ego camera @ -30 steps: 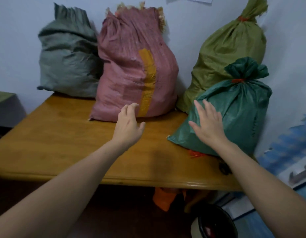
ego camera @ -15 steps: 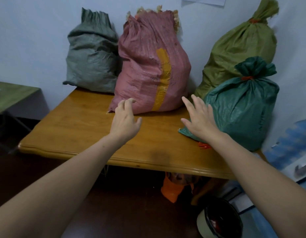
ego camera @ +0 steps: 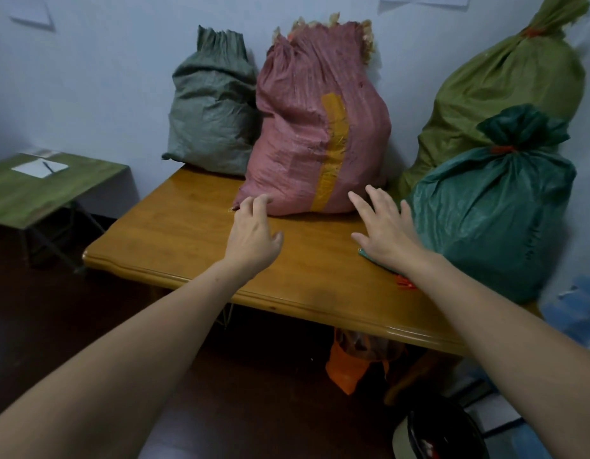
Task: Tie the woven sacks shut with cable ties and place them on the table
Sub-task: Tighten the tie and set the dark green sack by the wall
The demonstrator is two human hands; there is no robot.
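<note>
Several woven sacks stand on the wooden table (ego camera: 187,233). A pink sack (ego camera: 307,127) with a yellow stripe stands in the middle, its frayed top untied. Behind it to the left is a grey sack (ego camera: 211,111) with a gathered top. At the right, a dark green sack (ego camera: 499,207) and an olive sack (ego camera: 505,81) are each tied with an orange cable tie. My left hand (ego camera: 254,236) hovers by the pink sack's lower left corner, fingers loosely curled and holding nothing. With fingers spread, my right hand (ego camera: 383,226) sits between the pink and dark green sacks.
A small green folding table (ego camera: 55,190) with paper and a pen stands at the left. An orange bag (ego camera: 346,362) hangs under the wooden table. A dark round bin (ego camera: 442,435) sits on the floor at lower right. Loose orange cable ties (ego camera: 404,281) lie by my right wrist.
The view has swung left and back, bringing the green folding table into sight. Both hands have shifted left, away from the dark green sack and toward the pink sack's base.
</note>
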